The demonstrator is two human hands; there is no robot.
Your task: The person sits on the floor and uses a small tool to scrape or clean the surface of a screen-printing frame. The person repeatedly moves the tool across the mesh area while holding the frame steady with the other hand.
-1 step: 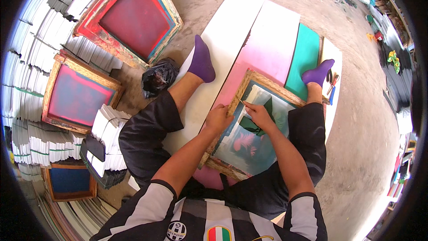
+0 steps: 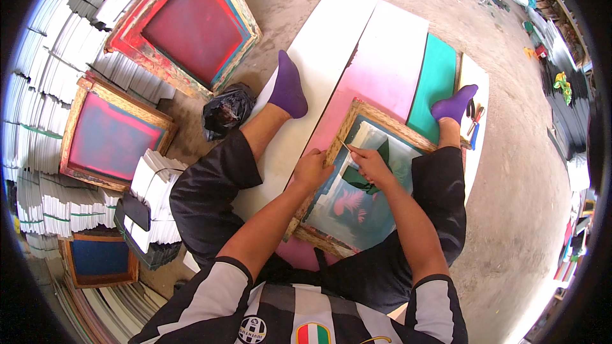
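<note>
A wood-framed printing screen leans across my lap between my legs. My left hand is closed on its left wooden bar. My right hand hovers over the mesh, fingers pinched on a thin, light-coloured stick-like tool; its tip points at the inner edge of that bar near my left fingers. What kind of tool it is, I cannot make out. Beneath my right hand lies a dark green piece, seemingly cloth or film, on the mesh. Pale pink leaf-like shapes show on the blue-grey surface.
White, pink and green boards lie under my feet. Pliers and other hand tools rest beside my right foot. To the left stand more screens, a black plastic bag and tall stacks of white sheets.
</note>
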